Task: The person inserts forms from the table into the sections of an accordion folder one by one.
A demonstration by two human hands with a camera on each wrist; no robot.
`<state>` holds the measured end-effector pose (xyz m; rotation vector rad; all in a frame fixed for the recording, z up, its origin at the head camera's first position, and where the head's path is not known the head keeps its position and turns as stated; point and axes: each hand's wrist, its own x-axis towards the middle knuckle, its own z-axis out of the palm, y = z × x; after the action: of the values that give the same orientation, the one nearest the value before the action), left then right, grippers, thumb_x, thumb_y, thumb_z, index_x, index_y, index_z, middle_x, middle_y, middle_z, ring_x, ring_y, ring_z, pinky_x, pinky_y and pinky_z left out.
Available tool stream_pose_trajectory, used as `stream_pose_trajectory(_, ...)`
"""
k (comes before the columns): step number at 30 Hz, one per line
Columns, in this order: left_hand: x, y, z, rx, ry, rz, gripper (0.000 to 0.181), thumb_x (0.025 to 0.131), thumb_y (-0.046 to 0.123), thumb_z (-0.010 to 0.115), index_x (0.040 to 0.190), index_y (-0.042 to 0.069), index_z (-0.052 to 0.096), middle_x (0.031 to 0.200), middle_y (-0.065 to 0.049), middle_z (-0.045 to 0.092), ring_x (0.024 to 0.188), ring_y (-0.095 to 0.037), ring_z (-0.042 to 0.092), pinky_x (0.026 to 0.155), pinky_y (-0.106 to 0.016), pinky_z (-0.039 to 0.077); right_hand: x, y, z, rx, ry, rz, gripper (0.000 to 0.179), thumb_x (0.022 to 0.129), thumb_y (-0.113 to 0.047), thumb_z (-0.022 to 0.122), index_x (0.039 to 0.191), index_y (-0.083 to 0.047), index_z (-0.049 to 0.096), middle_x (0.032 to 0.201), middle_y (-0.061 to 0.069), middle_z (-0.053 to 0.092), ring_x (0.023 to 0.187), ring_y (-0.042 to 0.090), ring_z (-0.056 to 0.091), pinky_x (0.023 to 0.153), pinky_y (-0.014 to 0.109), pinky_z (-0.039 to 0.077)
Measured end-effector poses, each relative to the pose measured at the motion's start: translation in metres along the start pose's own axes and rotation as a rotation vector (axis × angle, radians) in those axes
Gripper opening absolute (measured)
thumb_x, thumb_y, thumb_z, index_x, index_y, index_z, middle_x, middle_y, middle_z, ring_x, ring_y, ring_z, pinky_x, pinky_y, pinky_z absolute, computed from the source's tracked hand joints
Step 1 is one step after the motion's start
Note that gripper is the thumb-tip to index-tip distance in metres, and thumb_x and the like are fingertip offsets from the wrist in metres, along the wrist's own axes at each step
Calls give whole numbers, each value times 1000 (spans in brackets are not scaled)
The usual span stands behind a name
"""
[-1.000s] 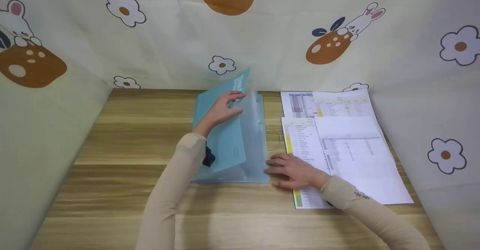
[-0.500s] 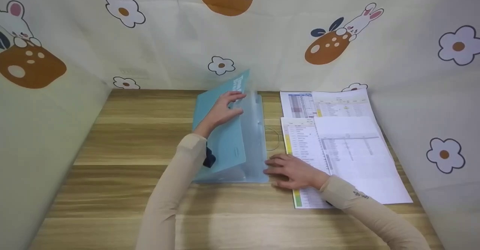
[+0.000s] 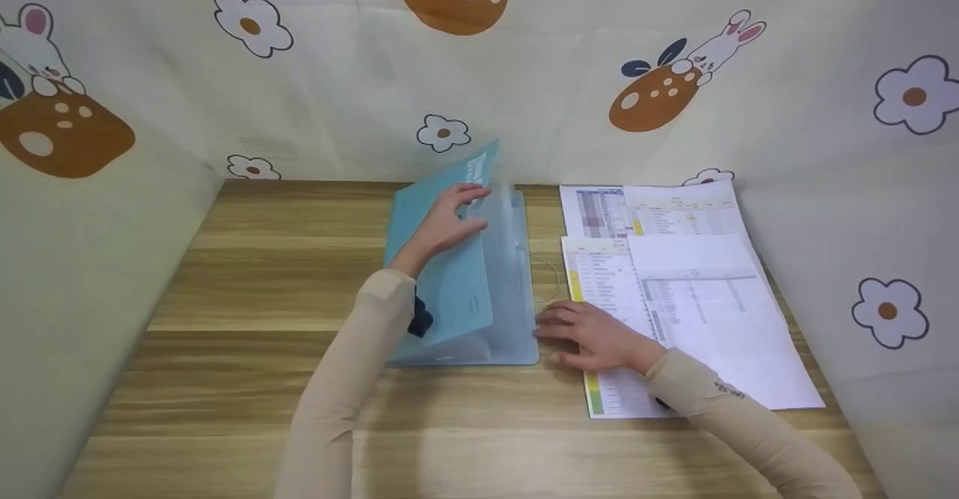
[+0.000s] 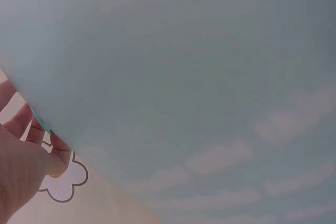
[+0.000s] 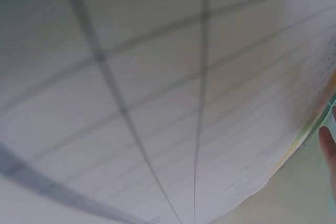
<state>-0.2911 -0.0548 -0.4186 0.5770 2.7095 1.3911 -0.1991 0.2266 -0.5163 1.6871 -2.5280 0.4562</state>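
A light-blue plastic file folder (image 3: 453, 297) lies on the wooden table, its front cover lifted at a slant over clear inner sheets (image 3: 511, 289). My left hand (image 3: 443, 222) pinches the raised edge of that cover; the left wrist view shows the thumb and fingers of the hand (image 4: 31, 148) at the edge of the cover (image 4: 157, 77). Low on the folder's right side, my right hand (image 3: 596, 338) rests with relaxed fingers, fingertips at or just beside its edge. Its palm lies over the left border of the printed sheets (image 3: 712, 342).
More printed papers (image 3: 592, 210) lie behind the front sheets at the right. A thin elastic cord (image 3: 557, 278) loops out from the folder's right edge. Patterned cloth walls (image 3: 539, 94) stand along the table's back and sides.
My right hand has shifted slightly to the right, away from the folder's edge. The left hand and the raised cover stay almost where they were.
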Motion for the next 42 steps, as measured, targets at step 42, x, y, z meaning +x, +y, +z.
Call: stream_pose_trajectory(42, -2, 1, 2, -18, 8, -39, 48, 79, 22, 55, 126, 20, 50, 130, 1, 37, 116, -19, 33, 91, -40, 33, -131, 75, -117, 143, 279, 900, 59, 83, -36, 57, 131, -7, 41, 131, 20, 35, 118, 42, 27, 89, 61, 20)
